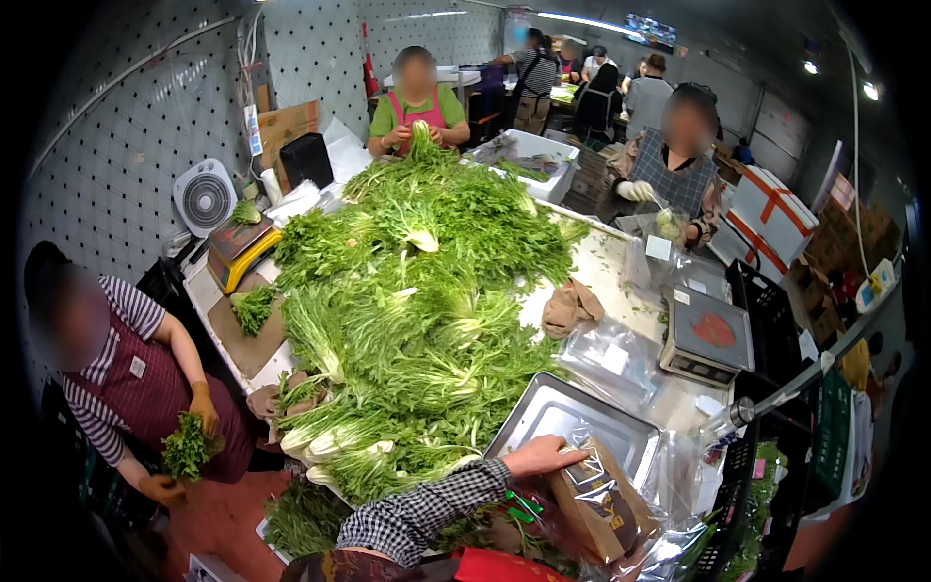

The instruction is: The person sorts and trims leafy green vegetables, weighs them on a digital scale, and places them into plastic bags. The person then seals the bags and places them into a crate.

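My left hand (546, 458), in a black-and-white checked sleeve, reaches across to the right. Its fingers close over the top edge of a brown paper bag (603, 504) with clear, shiny plastic about it. Just beyond lies a metal tray (621, 438), partly covered by the hand and the bag. Green strips (524, 506) show below my wrist. My right hand is not visible. Left of the tray, a big heap of leafy greens (417, 301) with pale stems covers much of the table.
A scale (706, 335) and clear plastic bags (611, 359) lie at the right. A yellow-edged scale (242, 254) stands at the left. Co-workers stand around the table: one at the left holds greens (184, 448), another (417, 112) is across, a third (684, 179) far right. Black crates line the right side.
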The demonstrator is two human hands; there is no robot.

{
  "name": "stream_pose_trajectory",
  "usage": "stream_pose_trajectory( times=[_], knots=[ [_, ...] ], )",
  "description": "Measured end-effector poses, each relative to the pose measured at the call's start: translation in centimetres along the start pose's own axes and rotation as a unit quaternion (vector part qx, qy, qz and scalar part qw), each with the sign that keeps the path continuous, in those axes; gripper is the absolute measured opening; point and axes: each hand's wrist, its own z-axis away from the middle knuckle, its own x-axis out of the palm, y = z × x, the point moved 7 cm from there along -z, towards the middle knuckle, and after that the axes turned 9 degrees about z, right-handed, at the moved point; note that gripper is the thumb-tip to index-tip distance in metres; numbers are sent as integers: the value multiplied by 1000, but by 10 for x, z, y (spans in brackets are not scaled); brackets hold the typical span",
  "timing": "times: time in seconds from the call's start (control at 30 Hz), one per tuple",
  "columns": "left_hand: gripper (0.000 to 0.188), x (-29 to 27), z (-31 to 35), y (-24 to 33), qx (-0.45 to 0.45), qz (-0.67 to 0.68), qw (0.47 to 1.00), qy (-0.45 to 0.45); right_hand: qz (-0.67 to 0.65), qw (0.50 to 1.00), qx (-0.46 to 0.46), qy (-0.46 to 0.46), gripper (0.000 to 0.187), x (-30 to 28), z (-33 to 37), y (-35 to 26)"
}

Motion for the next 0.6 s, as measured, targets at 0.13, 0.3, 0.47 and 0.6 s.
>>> stream_pose_trajectory(
  times=[0.13, 0.3, 0.47, 0.6],
  knots=[
    [85, 1, 9, 3, -18, 3, 1000, 9, -1, 1000, 1, -2, 51, 2, -4, -8],
    [87, 8, 13, -2, -5, 36, 999, -7, -11, 1000, -7, -17, 61, -17, -5, -16],
    [73, 36, 37, -14, -139, 381, 906, -120, -22, 997, -33, -66, 72, -73, 7, -8],
    [68, 60, 79, -3, -158, 669, 718, -113, 208, 974, -67, -63, 39, -93, 31, -147]
  ],
)
